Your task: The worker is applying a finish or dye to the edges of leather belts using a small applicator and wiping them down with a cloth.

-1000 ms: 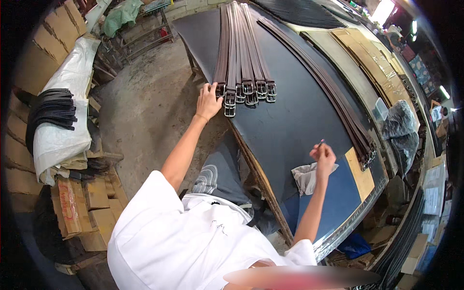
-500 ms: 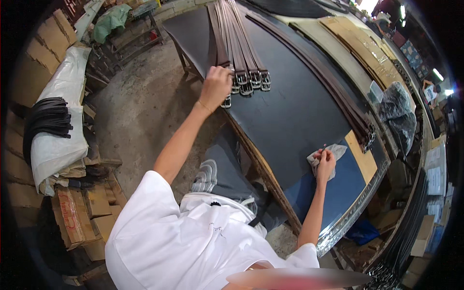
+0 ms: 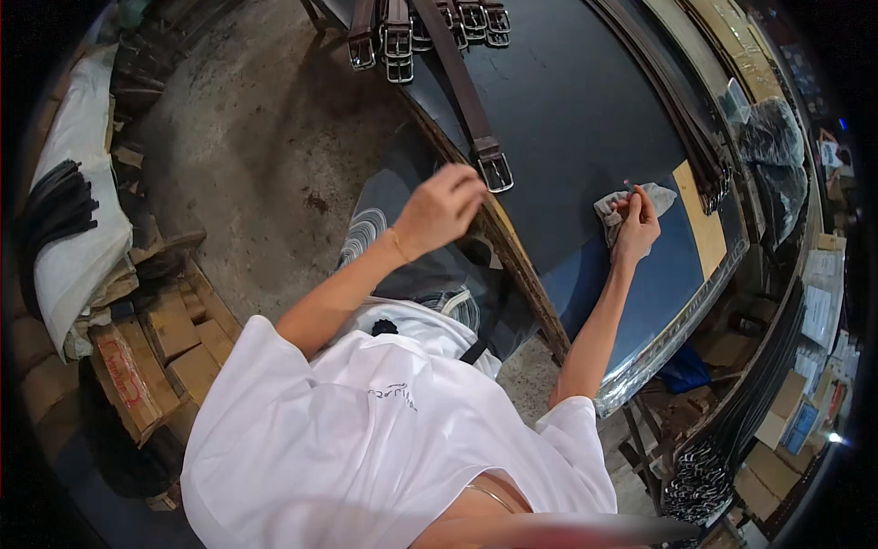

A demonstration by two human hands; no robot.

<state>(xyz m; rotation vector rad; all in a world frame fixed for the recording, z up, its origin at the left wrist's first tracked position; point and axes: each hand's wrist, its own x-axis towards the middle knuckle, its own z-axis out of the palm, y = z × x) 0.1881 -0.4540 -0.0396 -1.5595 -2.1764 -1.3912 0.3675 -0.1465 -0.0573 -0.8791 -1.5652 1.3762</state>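
A dark brown belt [image 3: 457,87] lies apart from the other belts, its silver buckle [image 3: 495,172] at the table's near edge. Just left of that buckle is my left hand [image 3: 439,210], slightly blurred, its fingers loosely bent with nothing seen in them. My right hand [image 3: 637,231] rests at the table's right part, closed on a crumpled grey cloth [image 3: 608,212]. Something tiny shows at its thumb and fingertip, too small to name. Several more brown belts [image 3: 397,41] lie at the far left of the table, buckles toward me.
A black-topped table [image 3: 572,119] has a worn wooden edge. Another bundle of belts [image 3: 672,110] runs along its right side, near a wooden strip [image 3: 704,220]. Black straps [image 3: 62,206] hang over white sheeting at left, above cardboard boxes [image 3: 169,325]. Plastic-wrapped goods [image 3: 773,137] stand beyond.
My left hand has come from the belt pile toward me and right. One belt now lies separate, its buckle near that hand. My right hand stays at the cloth. The view has shifted.
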